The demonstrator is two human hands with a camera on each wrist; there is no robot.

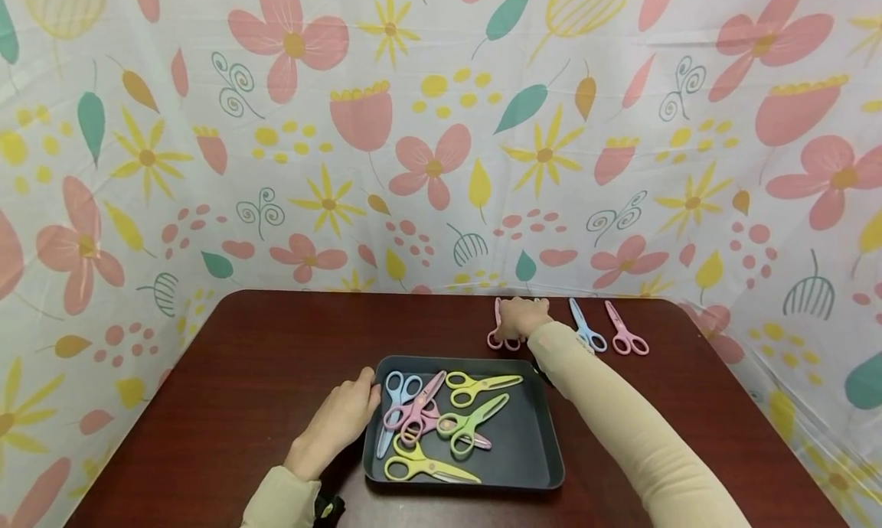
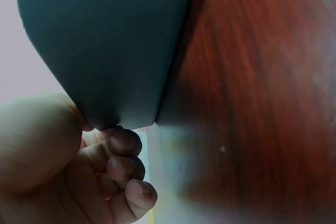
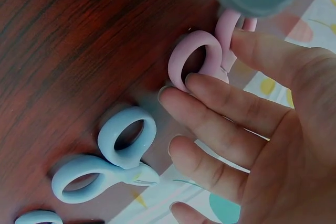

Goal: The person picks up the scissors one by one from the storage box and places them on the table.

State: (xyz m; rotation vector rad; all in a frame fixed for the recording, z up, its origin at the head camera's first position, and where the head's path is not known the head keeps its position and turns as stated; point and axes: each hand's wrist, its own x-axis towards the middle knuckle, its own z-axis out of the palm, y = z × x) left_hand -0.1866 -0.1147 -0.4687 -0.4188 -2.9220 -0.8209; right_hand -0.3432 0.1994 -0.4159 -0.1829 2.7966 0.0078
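My left hand (image 1: 342, 409) grips the left rim of a dark grey tray (image 1: 520, 448); in the left wrist view its fingers curl at the tray's corner. Several children's scissors lie in the tray: blue scissors (image 1: 395, 391), yellow scissors (image 1: 427, 467) and green scissors (image 1: 463, 427) among them, with pink ones overlapping. At the table's back edge, my right hand (image 1: 521, 318) reaches over pink scissors (image 3: 214, 51). In the right wrist view its thumb and index finger touch the pink handles, fingers fairly straight. Blue scissors (image 3: 107, 137) lie beside it, mostly hidden by the hand from the head view.
Right of my right hand, other blue scissors (image 1: 583, 325) and pink scissors (image 1: 623, 330) lie on the dark brown table (image 1: 276, 360). A flower-patterned cloth (image 1: 441, 229) hangs behind the table. My right forearm passes the tray's right side.
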